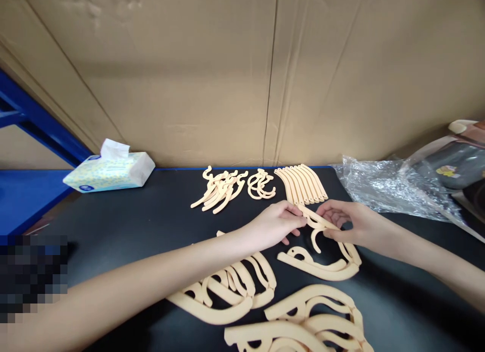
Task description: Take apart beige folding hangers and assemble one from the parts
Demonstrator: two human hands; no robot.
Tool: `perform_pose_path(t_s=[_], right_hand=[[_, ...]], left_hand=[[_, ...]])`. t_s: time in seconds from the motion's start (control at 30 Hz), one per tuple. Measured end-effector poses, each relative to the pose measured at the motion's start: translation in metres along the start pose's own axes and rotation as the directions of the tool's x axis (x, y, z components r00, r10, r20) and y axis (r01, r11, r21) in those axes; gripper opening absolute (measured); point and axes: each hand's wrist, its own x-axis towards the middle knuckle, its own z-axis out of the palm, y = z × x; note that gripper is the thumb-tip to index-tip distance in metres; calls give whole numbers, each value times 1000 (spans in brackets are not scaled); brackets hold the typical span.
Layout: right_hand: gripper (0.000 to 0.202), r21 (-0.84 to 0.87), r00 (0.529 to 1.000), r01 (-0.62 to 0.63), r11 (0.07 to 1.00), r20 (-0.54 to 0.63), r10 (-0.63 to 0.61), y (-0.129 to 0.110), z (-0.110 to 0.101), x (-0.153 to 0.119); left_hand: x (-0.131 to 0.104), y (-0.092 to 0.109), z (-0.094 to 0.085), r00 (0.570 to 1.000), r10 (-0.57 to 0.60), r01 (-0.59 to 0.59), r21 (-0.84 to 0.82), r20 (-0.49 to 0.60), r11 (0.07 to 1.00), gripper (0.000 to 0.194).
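Note:
My left hand (282,220) pinches one end of a beige curved part (316,219) just in front of a row of slats. Fingers of my right hand (341,220) close on the other end of that part, which has a small hook hanging below it. Beneath both hands lies a beige curved frame (322,269) with a round loop. A row of slim slats (301,184) lies side by side at the back of the black table. Left of the slats are small C-shaped pieces (261,184) and a pile of S-shaped hooks (220,191).
Assembled beige frames (220,314) lie under and beside my left forearm, and more frames (318,294) sit at the near edge. A tissue pack (109,171) stands back left. Clear plastic wrap (394,188) lies right. Cardboard (212,79) rises behind the black table (151,220).

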Motion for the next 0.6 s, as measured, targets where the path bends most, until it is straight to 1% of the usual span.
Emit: perform_pose_path(t_s=[0.07, 0.13, 0.2, 0.23, 0.3, 0.33, 0.37, 0.4, 0.43, 0.47, 0.5, 0.53, 0.57, 0.6], right_hand=[[26, 141, 999, 20, 990, 40, -26, -10, -3, -1], [30, 198, 998, 57, 979, 18, -61, -21, -6, -1], [32, 203, 994, 103, 974, -43, -97, -29, -9, -1], [33, 191, 991, 129, 973, -70, -118, -32, -11, 0], [32, 110, 977, 180, 977, -132, -165, -34, -14, 2], [30, 25, 964, 204, 979, -180, -196, -35, -15, 3], [28, -99, 940, 225, 969, -241, -243, -35, -16, 4], [27, -260, 901, 234, 937, -304, -310, -36, -17, 6], [26, -440, 853, 221, 870, -345, -391, -38, -17, 7], [25, -610, 808, 191, 769, -347, -475, -40, -16, 10], [24, -747, 779, 159, 646, -307, -547, -43, -15, 13], [24, -840, 772, 136, 525, -242, -588, -47, -13, 16], [25, -894, 782, 128, 429, -176, -598, -51, -11, 21], [27, -920, 797, 132, 368, -122, -592, -55, -8, 25]], left_hand=[[1, -1, 0, 999, 51, -51, -44, -6, 998, 17], [2, -1, -2, 984, 180, -180, -50, -2, 982, 13], [1, -1, -7, 941, 338, -338, -23, -19, 941, 15], [1, 0, -9, 916, 399, -400, 1, -38, 917, 17], [-2, 1, -15, 876, 476, -473, 59, -79, 879, 20], [-3, 2, -17, 861, 499, -492, 92, -100, 866, 21], [-5, 2, -19, 848, 517, -504, 127, -117, 854, 22], [-7, 3, -21, 837, 533, -513, 159, -127, 843, 23], [-8, 3, -21, 829, 545, -520, 187, -127, 834, 24], [-9, 4, -22, 825, 552, -523, 210, -118, 826, 25], [-10, 4, -21, 826, 555, -524, 227, -102, 821, 26], [-9, 5, -21, 828, 555, -524, 238, -82, 818, 28], [-8, 5, -22, 833, 549, -518, 247, -69, 819, 29], [-5, 5, -22, 842, 536, -505, 254, -65, 825, 31]])
